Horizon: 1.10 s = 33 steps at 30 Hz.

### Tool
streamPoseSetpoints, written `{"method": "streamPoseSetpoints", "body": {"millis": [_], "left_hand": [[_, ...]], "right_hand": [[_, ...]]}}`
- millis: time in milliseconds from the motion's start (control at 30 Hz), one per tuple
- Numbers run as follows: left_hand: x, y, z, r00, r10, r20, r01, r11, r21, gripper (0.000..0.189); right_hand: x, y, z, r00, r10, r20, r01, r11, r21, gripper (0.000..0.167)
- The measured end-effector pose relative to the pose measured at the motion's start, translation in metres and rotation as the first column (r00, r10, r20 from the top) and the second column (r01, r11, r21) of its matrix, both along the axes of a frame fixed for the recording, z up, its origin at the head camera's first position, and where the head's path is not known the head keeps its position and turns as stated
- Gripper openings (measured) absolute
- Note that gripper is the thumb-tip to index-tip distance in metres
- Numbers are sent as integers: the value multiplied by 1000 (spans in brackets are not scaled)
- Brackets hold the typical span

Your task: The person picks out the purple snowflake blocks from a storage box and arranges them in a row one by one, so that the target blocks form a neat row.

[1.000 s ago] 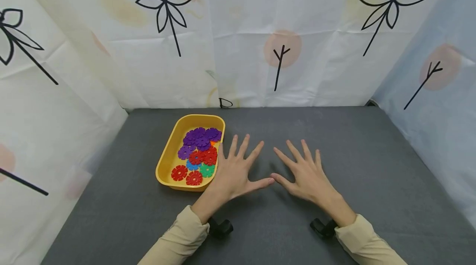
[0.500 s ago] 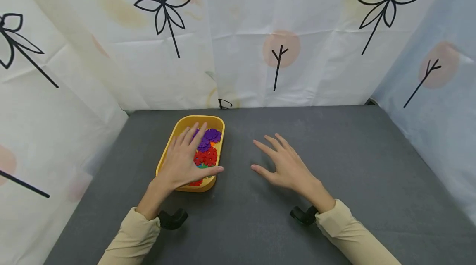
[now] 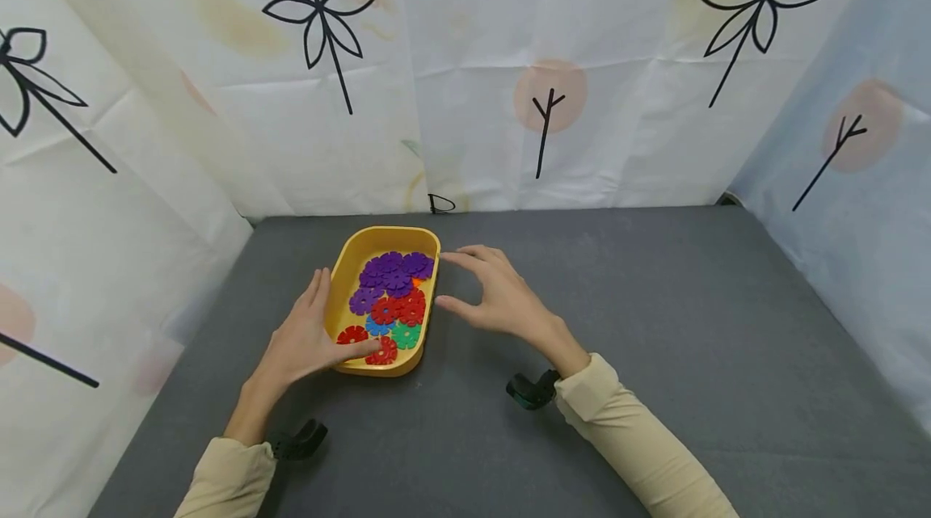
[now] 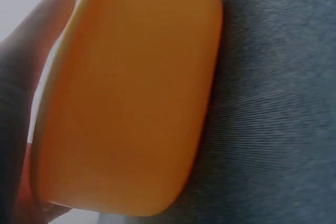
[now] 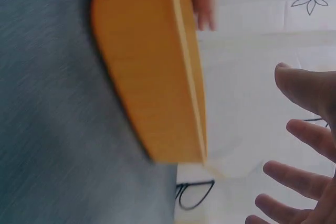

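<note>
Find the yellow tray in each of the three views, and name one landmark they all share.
Head: the yellow tray is left of centre, between the left hand and right hand, with flower-shaped discs inside.
Left wrist: its outer wall fills much of the left and centre.
Right wrist: its outer wall shows left of centre, reaching the top edge.
Shared landmark: the grey tabletop, right of the tray in left wrist, left in right wrist.

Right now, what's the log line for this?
tray: on table, flower pieces inside | left hand: at left side | right hand: at right side
</note>
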<state>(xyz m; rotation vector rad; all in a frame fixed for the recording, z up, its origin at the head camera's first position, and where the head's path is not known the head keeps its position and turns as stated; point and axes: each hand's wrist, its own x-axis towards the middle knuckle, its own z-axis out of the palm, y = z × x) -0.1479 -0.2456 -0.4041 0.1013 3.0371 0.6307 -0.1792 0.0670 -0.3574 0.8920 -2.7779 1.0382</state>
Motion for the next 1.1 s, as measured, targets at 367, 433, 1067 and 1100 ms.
{"method": "streamPoseSetpoints", "body": {"millis": [367, 433, 1067, 1100], "left_hand": [[8, -8, -4, 994, -96, 52, 89, 989, 119, 144], [10, -7, -4, 992, -117, 55, 108, 983, 146, 145], [17, 2, -7, 994, -100, 46, 89, 976, 198, 146], [17, 2, -8, 994, -101, 47, 90, 977, 195, 146]], "right_hand": [[-29, -58, 0, 983, 78, 164, -54, 988, -146, 57], [-32, -68, -4, 981, 72, 178, -37, 981, -193, 56], [-52, -114, -34, 966, -20, 256, 58, 988, -142, 52], [-52, -116, -34, 968, -25, 252, 50, 994, -94, 52]]}}
